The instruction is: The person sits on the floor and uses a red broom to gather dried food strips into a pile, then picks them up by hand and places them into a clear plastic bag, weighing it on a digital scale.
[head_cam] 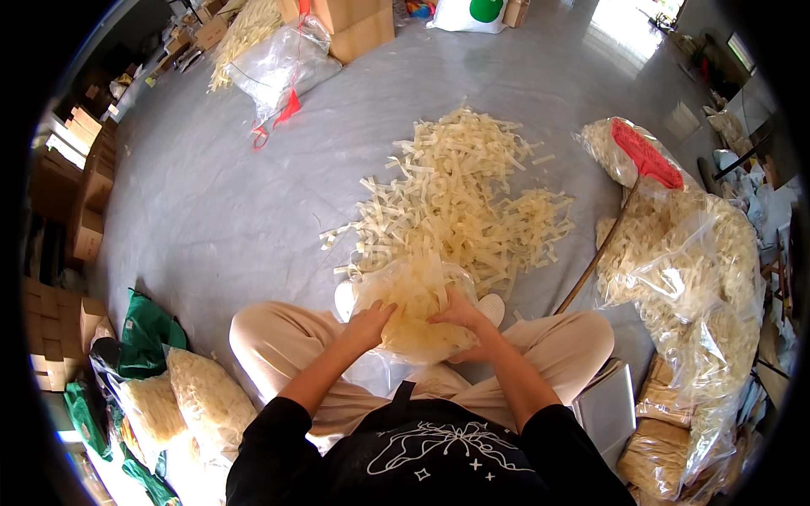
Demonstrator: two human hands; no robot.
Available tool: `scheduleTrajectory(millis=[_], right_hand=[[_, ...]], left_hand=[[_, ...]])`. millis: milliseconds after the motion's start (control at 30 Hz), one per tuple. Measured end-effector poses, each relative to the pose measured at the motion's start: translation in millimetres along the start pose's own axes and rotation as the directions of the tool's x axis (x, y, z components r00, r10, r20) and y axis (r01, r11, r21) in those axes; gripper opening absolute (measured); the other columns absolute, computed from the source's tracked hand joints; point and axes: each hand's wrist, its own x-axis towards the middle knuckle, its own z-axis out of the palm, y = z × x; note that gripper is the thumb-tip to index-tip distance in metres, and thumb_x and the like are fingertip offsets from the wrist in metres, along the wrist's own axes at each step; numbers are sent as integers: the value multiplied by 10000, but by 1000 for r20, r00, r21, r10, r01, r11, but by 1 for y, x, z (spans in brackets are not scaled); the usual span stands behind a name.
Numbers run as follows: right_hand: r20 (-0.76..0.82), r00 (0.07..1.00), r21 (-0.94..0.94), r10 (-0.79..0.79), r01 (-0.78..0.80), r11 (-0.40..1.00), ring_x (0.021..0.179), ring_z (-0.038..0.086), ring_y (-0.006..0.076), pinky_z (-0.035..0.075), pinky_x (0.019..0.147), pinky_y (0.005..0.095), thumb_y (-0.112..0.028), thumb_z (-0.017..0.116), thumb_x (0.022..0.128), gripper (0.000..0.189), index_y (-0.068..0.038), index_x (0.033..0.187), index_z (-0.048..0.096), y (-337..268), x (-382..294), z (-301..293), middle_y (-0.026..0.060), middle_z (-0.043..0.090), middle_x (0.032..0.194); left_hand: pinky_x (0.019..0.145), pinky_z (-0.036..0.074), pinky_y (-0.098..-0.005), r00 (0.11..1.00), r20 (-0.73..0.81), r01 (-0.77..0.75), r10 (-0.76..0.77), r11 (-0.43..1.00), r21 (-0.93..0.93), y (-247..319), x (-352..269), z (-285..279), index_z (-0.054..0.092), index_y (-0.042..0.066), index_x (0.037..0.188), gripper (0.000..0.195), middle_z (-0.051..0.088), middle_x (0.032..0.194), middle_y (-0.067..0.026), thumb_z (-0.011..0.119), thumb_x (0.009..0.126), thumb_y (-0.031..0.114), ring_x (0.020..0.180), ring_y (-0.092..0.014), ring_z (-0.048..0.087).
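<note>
Between my knees is a clear plastic bag (430, 351) with pale yellow, translucent strips inside it. My left hand (372, 326) lies at the bag's left side, its fingers over the strips at the mouth. On the right, my right hand (462, 322) has its fingers spread into the strips, and part of it is hidden by the bag. Just beyond the bag, a loose heap of the same flat strips (455, 196) spreads over the grey floor. Some strips run from the heap into the bag's mouth.
Large clear bags of strips (683, 253) lie at right, with a red-headed broom (652, 155) against them. Filled bags (209, 392) and a green cloth bag (149, 338) stand at left. Cardboard boxes (361, 31) and a clear plastic bag (285, 63) sit on the floor (202, 190) ahead.
</note>
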Motion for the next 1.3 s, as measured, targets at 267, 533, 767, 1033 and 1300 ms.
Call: scheduleTrajectory(millis=[267,533,767,1033,1300], right_hand=[[278,961,-424,-5,128,896,1093,503,345,395,923,370,-63,661,559,823,-24,1321,354,-8,11,40,226,504,1203],[214,951,-811,223,46,583,1055,512,362,441,855,396,-85,720,533,974,-123,1379,241,-55,-11,61,279,511,1121],[379,902,-741,207,162,652,1147,446,334,391,937,397,-186,700,627,891,-156,1389,240,-28,-6,58,233,418,1269],[211,976,-469,-61,156,869,865,612,238,485,762,327,-147,662,705,455,-32,1132,554,-47,21,-10,150,616,994],[-777,619,-41,114,-230,972,834,591,180,487,717,291,-85,678,701,616,-52,1261,425,33,63,-127,129,580,1048]], left_hand=[[777,466,-424,952,-270,142,-143,990,-24,-24,11,0,381,-102,1195,559,581,918,-265,541,667,-14,872,-390,576],[859,441,-419,942,-203,210,-266,943,-258,-45,18,4,104,-153,1304,763,388,1215,-351,504,669,-16,998,-420,526],[861,443,-414,919,-145,319,-366,908,-273,-24,20,-7,59,-154,1315,763,433,1172,-354,482,698,-2,990,-425,530],[748,489,-417,975,-46,197,-218,939,-283,13,55,-74,628,-30,945,286,644,822,-202,554,756,171,794,-333,624],[730,486,-368,911,-237,61,-339,677,-733,-110,169,-77,521,84,1213,544,569,1133,-175,685,703,178,938,-244,594]])
